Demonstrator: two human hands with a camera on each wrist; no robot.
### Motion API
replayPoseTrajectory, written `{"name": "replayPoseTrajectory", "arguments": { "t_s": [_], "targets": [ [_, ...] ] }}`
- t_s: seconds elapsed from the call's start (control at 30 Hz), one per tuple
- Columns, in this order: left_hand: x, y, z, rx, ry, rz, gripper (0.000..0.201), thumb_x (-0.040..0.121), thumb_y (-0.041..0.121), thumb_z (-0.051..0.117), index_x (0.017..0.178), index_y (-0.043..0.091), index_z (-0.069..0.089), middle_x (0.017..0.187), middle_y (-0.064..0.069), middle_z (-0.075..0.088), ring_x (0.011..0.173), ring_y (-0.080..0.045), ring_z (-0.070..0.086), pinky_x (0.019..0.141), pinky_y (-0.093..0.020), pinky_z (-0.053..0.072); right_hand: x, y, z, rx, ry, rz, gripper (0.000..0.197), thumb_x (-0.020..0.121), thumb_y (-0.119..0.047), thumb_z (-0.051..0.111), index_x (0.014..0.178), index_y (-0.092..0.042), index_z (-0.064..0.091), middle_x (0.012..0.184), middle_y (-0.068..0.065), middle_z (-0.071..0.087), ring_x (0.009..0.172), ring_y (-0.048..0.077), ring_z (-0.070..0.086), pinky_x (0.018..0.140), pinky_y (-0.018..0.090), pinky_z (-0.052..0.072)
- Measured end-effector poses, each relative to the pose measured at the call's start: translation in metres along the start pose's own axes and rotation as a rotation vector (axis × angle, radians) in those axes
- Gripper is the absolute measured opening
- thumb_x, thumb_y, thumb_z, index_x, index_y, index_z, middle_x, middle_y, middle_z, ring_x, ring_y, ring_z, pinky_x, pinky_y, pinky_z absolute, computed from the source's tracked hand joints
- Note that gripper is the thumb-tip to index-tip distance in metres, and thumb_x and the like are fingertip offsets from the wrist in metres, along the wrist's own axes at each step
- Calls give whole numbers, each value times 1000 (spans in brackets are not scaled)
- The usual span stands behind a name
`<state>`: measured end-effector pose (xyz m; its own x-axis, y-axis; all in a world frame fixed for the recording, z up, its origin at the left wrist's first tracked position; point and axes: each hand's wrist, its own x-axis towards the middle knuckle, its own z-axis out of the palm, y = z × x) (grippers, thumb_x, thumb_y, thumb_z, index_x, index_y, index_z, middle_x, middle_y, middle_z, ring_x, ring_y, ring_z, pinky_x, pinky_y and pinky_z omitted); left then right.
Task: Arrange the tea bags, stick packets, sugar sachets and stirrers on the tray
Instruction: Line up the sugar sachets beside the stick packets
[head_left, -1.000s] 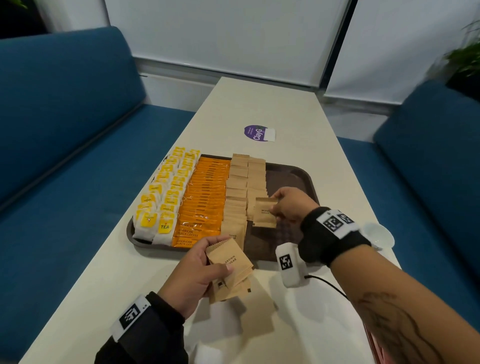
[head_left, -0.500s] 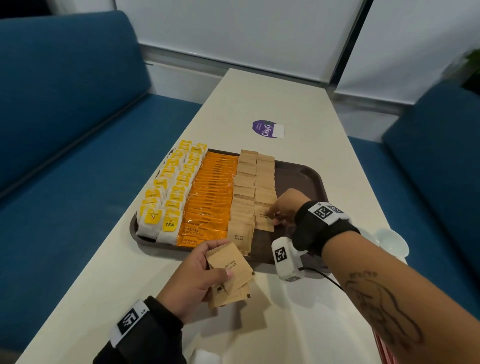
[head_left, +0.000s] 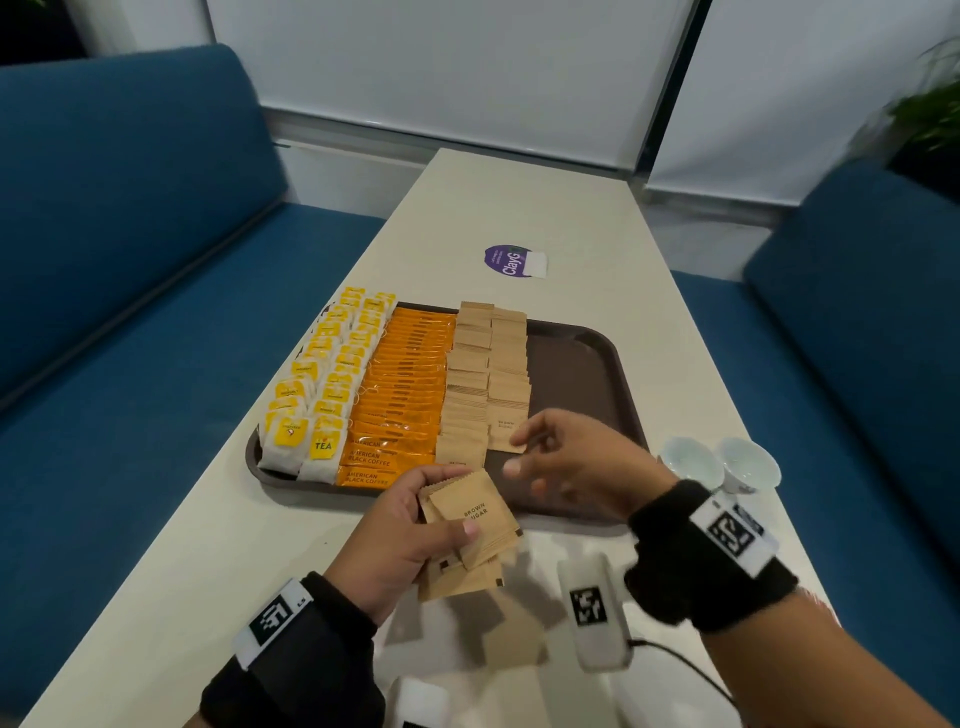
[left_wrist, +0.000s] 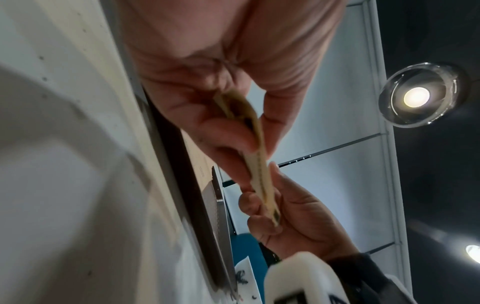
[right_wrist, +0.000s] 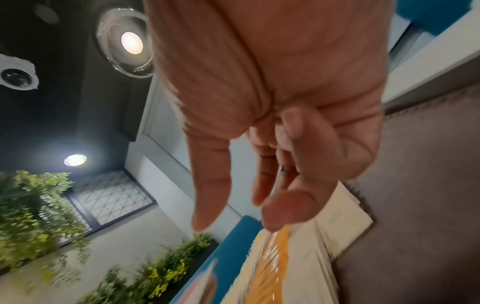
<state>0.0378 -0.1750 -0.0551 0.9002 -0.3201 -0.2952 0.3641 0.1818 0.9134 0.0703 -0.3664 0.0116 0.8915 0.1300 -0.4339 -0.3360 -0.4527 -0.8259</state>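
A brown tray holds yellow tea bags at the left, then orange stick packets, then two columns of brown sugar sachets. My left hand grips a fanned stack of brown sugar sachets just in front of the tray; the left wrist view shows the stack edge-on between thumb and fingers. My right hand hovers over the tray's near edge, fingers relaxed and holding nothing, beside the nearest sachet of the right column. No stirrers are in view.
Two small white cups stand on the table right of the tray. A purple sticker lies beyond the tray. A white device lies on the table under my right wrist. Blue sofas flank the narrow table.
My right hand carried one sachet to the near end of the right column, laid it down and let go. It has drawn back toward the left hand's stack.
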Motion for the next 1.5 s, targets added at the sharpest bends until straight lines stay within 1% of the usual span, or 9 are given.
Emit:
{"name": "replayPoseTrajectory", "arguments": {
  "t_s": [0.07,0.2,0.4,0.6,0.8,0.97,1.1,1.37,1.5],
  "targets": [
    [-2,-2,7,1,-2,15,46,70,-9,69,108,14,58,101,-8,68,89,-20,66,65,-29,54,-11,13,13,50,-66,-7,33,76,-11,76,101,-15,54,75,-4,64,57,5,58,44,18,38],
    [-6,-7,17,-25,29,45,54,55,6,73,106,14,59,101,-10,68,92,-21,65,74,-33,53,-19,34,26,212,38,-43,35,76,-2,75,100,-15,53,63,-2,60,51,7,54,41,17,34],
    [-9,-11,21,-10,9,1,45,79,-12,61,108,22,59,99,-5,71,91,-23,66,73,-38,54,-26,50,26,343,140,-57,29,76,2,73,89,-12,52,66,3,58,51,9,48,40,18,32],
    [-9,-6,11,2,48,-16,52,81,-17,54,110,26,58,102,-5,70,93,-25,65,67,-38,53,-21,43,22,520,204,-60,30,79,8,67,70,-13,48,55,0,57,41,7,44,38,18,31],
    [-7,0,-11,0,93,-26,51,82,-13,57,109,29,57,103,-8,67,98,-27,64,71,-38,53,6,8,-3,304,404,-26,14,85,3,63,82,-9,56,81,8,65,55,11,55,47,14,49],
    [-5,-2,-22,10,96,-41,49,80,-13,59,111,26,58,100,-7,69,96,-27,64,68,-36,51,45,-5,-5,122,381,145,12,87,5,59,83,-6,57,94,12,64,75,19,63,61,21,54],
    [-3,-2,-26,4,83,-57,49,80,-13,59,110,25,57,100,-8,69,96,-27,65,68,-36,52,62,-8,1,78,332,281,11,90,2,56,84,-7,56,89,9,62,69,16,59,76,25,53],
    [-2,-5,-27,-9,50,-69,49,79,-15,59,111,22,56,101,-8,69,91,-22,67,60,-28,54,73,-1,5,20,315,327,21,90,4,52,73,-9,52,69,6,55,54,12,52,45,18,45],
    [-1,-5,-22,6,25,-61,47,78,-18,58,107,19,57,94,-5,70,82,-17,69,57,-25,54,70,-5,2,-36,242,385,24,94,-1,49,73,-11,50,69,2,54,58,10,51,52,17,37]
  ]
}}
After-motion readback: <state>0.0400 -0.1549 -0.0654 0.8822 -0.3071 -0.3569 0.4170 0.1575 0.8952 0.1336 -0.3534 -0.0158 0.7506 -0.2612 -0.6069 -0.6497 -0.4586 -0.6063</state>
